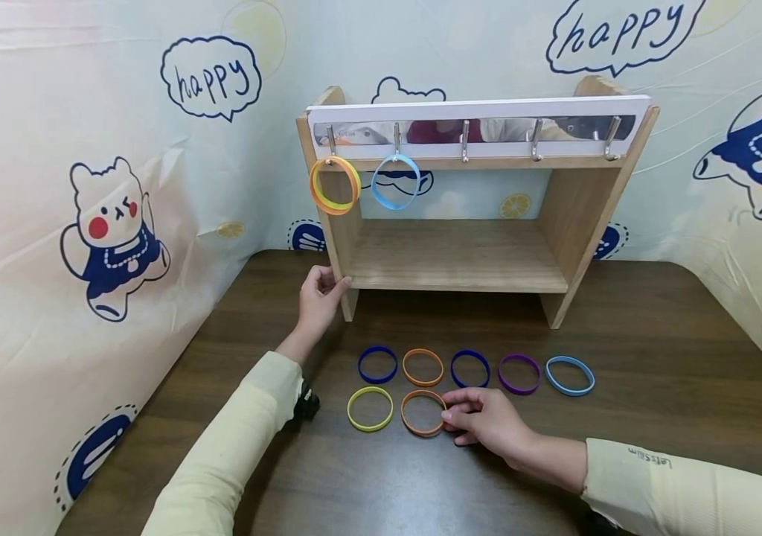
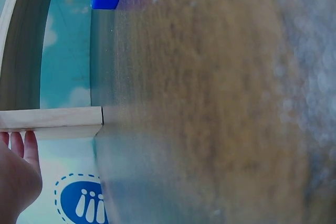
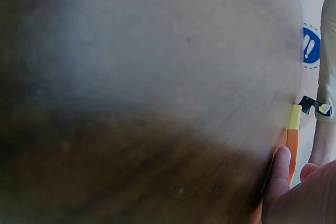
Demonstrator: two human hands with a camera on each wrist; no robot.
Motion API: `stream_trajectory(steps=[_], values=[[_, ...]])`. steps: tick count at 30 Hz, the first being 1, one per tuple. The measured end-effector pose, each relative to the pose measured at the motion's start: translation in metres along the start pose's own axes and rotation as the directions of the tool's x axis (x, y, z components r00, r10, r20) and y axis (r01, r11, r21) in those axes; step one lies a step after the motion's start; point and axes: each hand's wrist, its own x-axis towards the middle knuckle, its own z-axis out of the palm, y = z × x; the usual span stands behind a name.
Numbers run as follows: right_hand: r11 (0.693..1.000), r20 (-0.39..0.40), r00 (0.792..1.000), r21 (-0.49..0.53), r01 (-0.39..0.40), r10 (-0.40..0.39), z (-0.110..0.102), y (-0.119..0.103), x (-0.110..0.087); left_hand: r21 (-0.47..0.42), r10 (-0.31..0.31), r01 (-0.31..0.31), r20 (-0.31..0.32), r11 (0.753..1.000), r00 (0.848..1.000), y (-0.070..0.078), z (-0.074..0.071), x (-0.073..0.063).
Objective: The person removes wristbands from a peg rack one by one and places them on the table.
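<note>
My left hand holds the left side panel of a small wooden rack near its lower shelf, thumb at the front edge. In the left wrist view its fingertips lie against the panel. On the table, my right hand pinches the right edge of an orange silicone wristband in the near row. A yellow wristband lies just left of it. Behind are a dark blue wristband, another orange wristband, a second dark blue one, a purple wristband and a light blue wristband.
A white hook rail with several metal hooks runs across the rack's top. Orange and yellow wristbands hang together from the leftmost hook, and a light blue wristband from the one beside it. Printed cloth surrounds the brown table.
</note>
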Motion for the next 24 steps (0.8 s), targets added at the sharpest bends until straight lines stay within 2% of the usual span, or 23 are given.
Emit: stream_trajectory(steps=[10,19,24], values=[[1.0,-0.01,1.0,0.002,-0.005,0.005,-0.002,-0.002,0.0,-0.012,-0.004,0.004,-0.003,1.0,1.0,-0.001,0.001,0.0],[0.998,-0.024,0.998,-0.002,0.062,-0.062,-0.005,-0.017,0.005,-0.007,-0.008,0.008,-0.003,1.0,1.0,0.0,0.0,0.0],[0.996,-0.043,0.996,0.031,0.079,-0.078,-0.007,-0.031,0.011,-0.006,-0.022,0.022,0.001,1.0,1.0,0.0,0.0,0.001]])
